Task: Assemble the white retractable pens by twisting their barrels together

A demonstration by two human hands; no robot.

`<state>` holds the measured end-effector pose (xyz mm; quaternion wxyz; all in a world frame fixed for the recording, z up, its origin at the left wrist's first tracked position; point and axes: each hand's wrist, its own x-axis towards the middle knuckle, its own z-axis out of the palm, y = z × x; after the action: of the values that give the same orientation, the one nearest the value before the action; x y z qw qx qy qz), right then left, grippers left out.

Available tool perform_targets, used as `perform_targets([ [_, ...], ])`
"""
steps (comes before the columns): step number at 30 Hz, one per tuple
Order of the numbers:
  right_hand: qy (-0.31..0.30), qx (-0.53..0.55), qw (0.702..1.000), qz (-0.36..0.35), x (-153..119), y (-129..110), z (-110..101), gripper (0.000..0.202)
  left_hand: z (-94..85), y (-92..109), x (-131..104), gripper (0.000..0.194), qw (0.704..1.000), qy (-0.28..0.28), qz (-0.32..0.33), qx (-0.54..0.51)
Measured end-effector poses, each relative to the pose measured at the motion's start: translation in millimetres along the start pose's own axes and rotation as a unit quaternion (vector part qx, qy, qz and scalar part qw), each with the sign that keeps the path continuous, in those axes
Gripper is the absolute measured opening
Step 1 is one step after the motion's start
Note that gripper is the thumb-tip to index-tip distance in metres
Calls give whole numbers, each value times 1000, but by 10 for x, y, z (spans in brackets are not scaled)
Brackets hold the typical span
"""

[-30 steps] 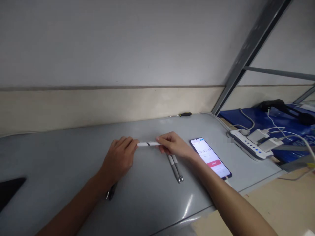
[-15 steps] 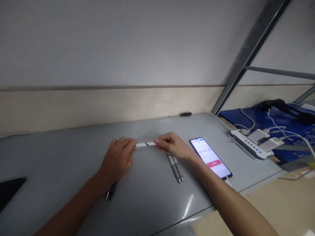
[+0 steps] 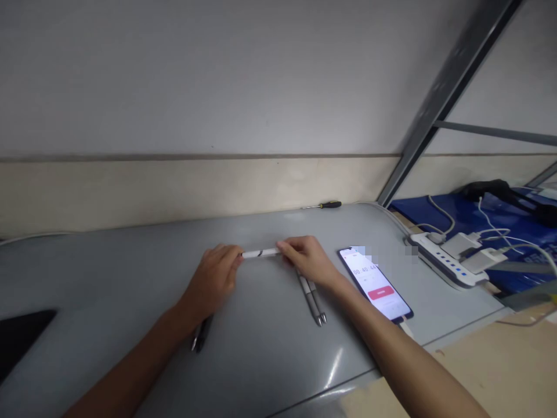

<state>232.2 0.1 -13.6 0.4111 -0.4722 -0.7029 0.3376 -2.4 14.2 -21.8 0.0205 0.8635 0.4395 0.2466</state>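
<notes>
A white pen with a slanted dark mark point(image 3: 260, 253) is held level above the grey table, one end in each hand. My left hand point(image 3: 214, 271) is closed on its left end, the fingertips and thumb covering that end. On the other end my right hand point(image 3: 307, 258) pinches it between thumb and fingers. Beneath my right hand lie two white-and-grey pens point(image 3: 313, 305) side by side, silver tips toward me, their far ends partly hidden. Dark pens with a shiny tip point(image 3: 200, 337) stick out from under my left wrist, which hides the rest.
A phone showing a timer point(image 3: 376, 284) lies right of my right forearm, a cable at its lower end. Beyond it stands a power strip point(image 3: 448, 261) with white chargers. A screwdriver point(image 3: 331, 204) rests by the wall. Something black point(image 3: 26, 337) is at the left edge.
Both hands keep their grip on the white pen. Its dark mark looks slightly different, as if the pen has turned a little. The view has shifted slightly.
</notes>
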Motion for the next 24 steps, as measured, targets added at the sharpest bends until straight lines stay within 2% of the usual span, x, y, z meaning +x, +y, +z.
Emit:
perform_targets([
  [2, -10, -2, 1000, 4, 3, 8, -10, 33, 3, -3, -10, 30, 1000, 1, 7, 6],
  [4, 6, 29, 999, -16, 7, 18, -17, 15, 2, -2, -18, 29, 1000, 0, 9, 8],
  [7, 15, 61, 998, -5, 12, 31, -21, 34, -3, 2, -25, 30, 1000, 3, 10, 6],
  [10, -20, 24, 999, 42, 11, 37, -16, 28, -6, 9, -28, 29, 1000, 7, 18, 5],
  [13, -11, 21, 1000, 16, 10, 47, -4, 18, -6, 18, -31, 29, 1000, 7, 17, 4],
  [15, 17, 41, 999, 2, 12, 59, 3, 26, -4, 27, -32, 29, 1000, 8, 14, 3],
  [18, -12, 29, 999, 30, 18, 78, 7, 24, -1, 39, -31, 30, 1000, 1, 16, 7],
  [21, -9, 23, 1000, 6, 23, 91, 6, 16, 3, 42, -30, 30, 1000, -4, 16, 6],
  [24, 17, 38, 999, -11, 24, 97, 4, 26, 8, 37, -32, 30, 1000, -3, 11, 2],
])
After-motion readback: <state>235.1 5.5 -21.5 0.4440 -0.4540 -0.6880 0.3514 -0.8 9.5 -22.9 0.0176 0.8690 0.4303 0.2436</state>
